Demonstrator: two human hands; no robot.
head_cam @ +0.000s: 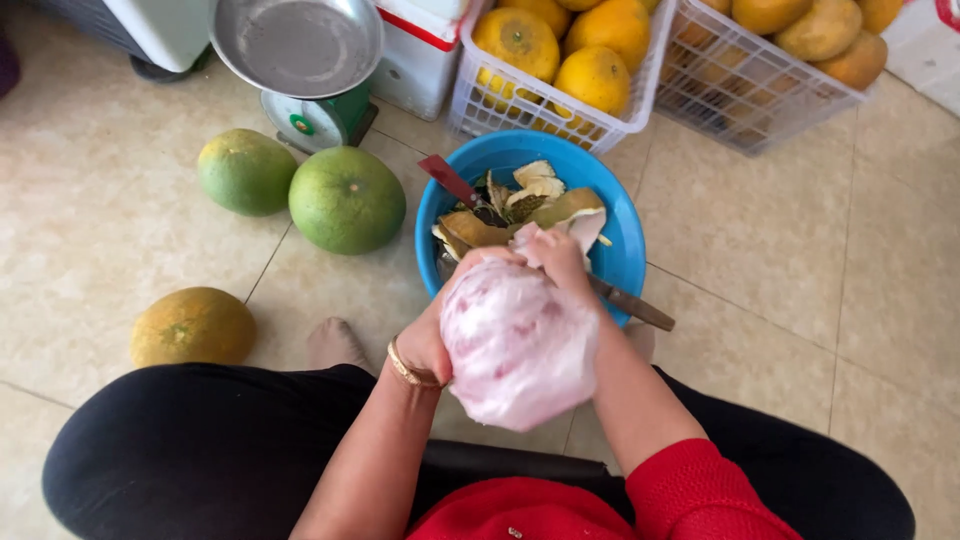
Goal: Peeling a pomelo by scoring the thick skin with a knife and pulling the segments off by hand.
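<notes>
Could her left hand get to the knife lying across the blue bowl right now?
Probably not at once. The left hand and right hand both grip the peeled pomelo, which sits between them and the knife on the blue bowl. One hand would have to let go first.

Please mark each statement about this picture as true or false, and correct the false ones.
1. Both hands hold a peeled pink fruit. True; left hand, right hand.
2. The bowl under the hands is red. False: it is blue and holds peels.
3. Two green fruits lie on the floor near the scale. True.
4. The white baskets are empty. False: they hold yellow fruits.
5. The left wrist wears a gold bangle. True.
</notes>
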